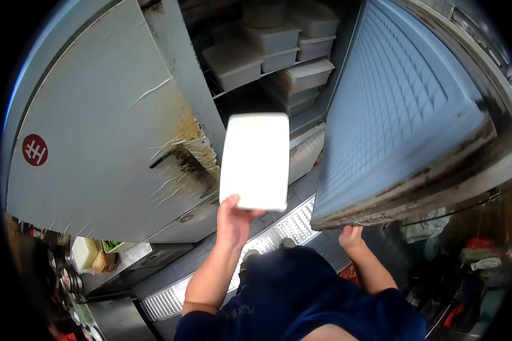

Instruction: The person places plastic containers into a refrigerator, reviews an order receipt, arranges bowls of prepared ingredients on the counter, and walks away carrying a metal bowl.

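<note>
My left hand [236,220] grips a white lidded plastic container [255,162] by its near edge, thumb on top and the other fingers hidden beneath. The container is in front of the open refrigerator compartment. My right hand [351,236] is at the lower edge of the open refrigerator door [381,108], its fingers partly hidden behind the edge. The door's inner face is pale blue with a quilted pattern, and its rim is dirty. Inside the compartment, several lidded containers [281,40] are stacked on shelves.
To the left is a shut steel door [96,125] with a stained handle [182,165] and a round red sticker [34,150]. A metal drain grate [290,227] runs across the floor by my feet. A worktop [131,258] holding food stands at lower left.
</note>
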The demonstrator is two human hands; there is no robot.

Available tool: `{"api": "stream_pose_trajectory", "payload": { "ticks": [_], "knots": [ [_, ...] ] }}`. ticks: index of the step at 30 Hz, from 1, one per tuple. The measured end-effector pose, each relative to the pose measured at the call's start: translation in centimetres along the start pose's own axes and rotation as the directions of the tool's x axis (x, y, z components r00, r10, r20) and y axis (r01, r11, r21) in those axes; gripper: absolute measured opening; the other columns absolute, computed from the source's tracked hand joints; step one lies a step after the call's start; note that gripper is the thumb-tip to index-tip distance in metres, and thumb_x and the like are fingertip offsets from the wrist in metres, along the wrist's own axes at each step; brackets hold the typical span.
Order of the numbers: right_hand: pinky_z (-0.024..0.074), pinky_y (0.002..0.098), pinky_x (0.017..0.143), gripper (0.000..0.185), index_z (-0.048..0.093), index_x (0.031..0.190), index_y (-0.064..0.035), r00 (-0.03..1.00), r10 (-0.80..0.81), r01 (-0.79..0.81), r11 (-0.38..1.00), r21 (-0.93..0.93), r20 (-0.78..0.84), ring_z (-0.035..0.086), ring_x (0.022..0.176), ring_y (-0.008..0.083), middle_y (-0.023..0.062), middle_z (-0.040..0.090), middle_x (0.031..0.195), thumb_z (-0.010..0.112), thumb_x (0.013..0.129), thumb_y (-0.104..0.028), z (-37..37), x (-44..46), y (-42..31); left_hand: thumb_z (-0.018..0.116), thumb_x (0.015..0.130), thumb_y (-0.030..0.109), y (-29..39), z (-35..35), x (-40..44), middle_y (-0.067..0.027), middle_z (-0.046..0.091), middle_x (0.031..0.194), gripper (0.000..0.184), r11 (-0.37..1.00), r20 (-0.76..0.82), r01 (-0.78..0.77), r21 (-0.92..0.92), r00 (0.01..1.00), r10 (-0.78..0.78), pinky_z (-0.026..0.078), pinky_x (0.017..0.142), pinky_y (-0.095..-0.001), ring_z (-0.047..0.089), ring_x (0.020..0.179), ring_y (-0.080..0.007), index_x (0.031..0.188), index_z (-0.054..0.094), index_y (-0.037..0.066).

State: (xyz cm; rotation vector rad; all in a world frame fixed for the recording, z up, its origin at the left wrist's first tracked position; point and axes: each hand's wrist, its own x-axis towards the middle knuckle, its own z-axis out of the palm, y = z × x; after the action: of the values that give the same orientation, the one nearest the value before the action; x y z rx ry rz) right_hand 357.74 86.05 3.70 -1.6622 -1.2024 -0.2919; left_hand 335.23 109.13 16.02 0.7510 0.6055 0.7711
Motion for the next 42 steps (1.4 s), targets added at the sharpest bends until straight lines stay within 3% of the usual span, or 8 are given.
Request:
{"api": "stream_pose_trajectory", "payload": {
  "ticks": [11,20,27,31,33,35,38,42],
  "knots": [
    [0.0338,0.0516,0.108,0.071,0.064,0.119,0.0026,0.997,0.07,-0.072,0.994,0.077,0.028,0.052,0.123,0.0446,0.024,0.059,0.127,0.041,0.099,-0.061,-2.8,0.3,0.5,0.058,0.096,0.035,8.2,13.7,18.7,-0.0201,0.056,0.124,0.053,0.875,-0.143,-0.464,-0.134,0.883,0.447,0.061,0.079,-0.0442,0.063,0.105,-0.0342,0.13,0.043,-0.003],
    [0.0352,0.0526,0.105,0.063,0.058,0.125,0.0044,0.975,-0.021,0.001,0.996,0.091,0.222,0.05,0.119,0.047,0.0275,0.056,0.126,0.051,0.098,-0.052,0.0,2.7,-1.8,0.039,0.096,0.069,13.3,12.8,27.6,-0.0277,0.053,0.124,0.081,0.949,-0.268,-0.172,0.266,0.932,0.244,0.061,0.075,-0.0473,0.064,0.09,-0.0392,0.146,0.036,0.004],
    [0.0306,0.0475,0.115,0.076,0.023,0.148,0.0154,0.94,-0.097,0.016,0.97,0.242,0.328,0.041,0.134,0.0492,0.0371,0.035,0.147,0.056,0.094,-0.025,5.4,4.9,-2.1,0.038,0.089,0.081,11.3,11.3,21.7,-0.032,0.053,0.122,0.099,0.954,-0.185,-0.147,0.263,0.962,0.199,0.062,0.063,-0.0438,0.07,0.076,-0.0386,0.15,0.03,0.002],
    [0.0237,0.0448,0.119,0.07,0.015,0.153,0.0114,0.916,-0.1,-0.105,0.875,0.472,0.389,0.032,0.145,0.0418,0.034,0.026,0.155,0.046,0.101,-0.024,9.6,8.2,-3.6,0.037,0.1,0.065,4.8,5.0,10.7,-0.0177,0.059,0.082,0.077,0.944,0.028,-0.252,0.213,0.967,0.252,0.056,0.053,-0.0396,0.066,0.06,-0.0283,0.143,0.031,0.002],
    [0.023,0.0448,0.12,0.07,0.014,0.154,0.0108,0.915,-0.105,-0.111,0.864,0.492,0.39,0.031,0.145,0.0412,0.0333,0.025,0.156,0.043,0.104,-0.028,11.8,9.6,-4.7,0.043,0.105,0.05,-2.2,-2.2,7.7,-0.0061,0.059,0.084,0.057,0.913,-0.001,-0.356,0.196,0.932,0.364,0.056,0.069,-0.0342,0.061,0.074,-0.0168,0.136,0.05,0.002],
    [0.0218,0.0443,0.12,0.067,0.013,0.155,0.0079,0.913,-0.1,-0.132,0.843,0.521,0.394,0.028,0.147,0.0397,0.0308,0.023,0.158,0.04,0.106,-0.028,14.4,10.5,-4.9,0.049,0.105,0.043,-5.5,-9.6,0.6,-0.0056,0.06,0.092,0.049,0.932,-0.281,-0.091,0.352,0.939,0.198,0.056,0.073,-0.0353,0.061,0.075,-0.0182,0.134,0.053,0.003],
    [0.0185,0.0426,0.122,0.065,0.013,0.156,0.0045,0.9,-0.009,-0.264,0.786,0.56,0.436,0.02,0.15,0.0373,0.0274,0.017,0.162,0.037,0.108,-0.03,18.6,12.8,-6.3,0.061,0.096,0.034,-14.3,-26.7,-11.2,-0.0081,0.062,0.102,0.035,0.978,-0.853,-0.147,0.147,0.482,0.201,0.053,0.064,-0.0346,0.062,0.075,-0.0191,0.119,0.06,0.008],
    [0.0143,0.0396,0.123,0.072,0.012,0.156,0.005,0.888,0.139,-0.329,0.858,0.394,0.438,0.015,0.152,0.0345,0.0268,0.012,0.163,0.037,0.107,-0.041,23.9,15.9,-8.2,0.056,0.098,0.039,-20.9,-39.4,-32.1,-0.0179,0.059,0.088,0.044,0.942,-0.998,-0.33,-0.052,-0.028,-0.064,0.057,0.057,-0.0412,0.062,0.068,-0.0294,0.119,0.054,0.0]
  ]
}}
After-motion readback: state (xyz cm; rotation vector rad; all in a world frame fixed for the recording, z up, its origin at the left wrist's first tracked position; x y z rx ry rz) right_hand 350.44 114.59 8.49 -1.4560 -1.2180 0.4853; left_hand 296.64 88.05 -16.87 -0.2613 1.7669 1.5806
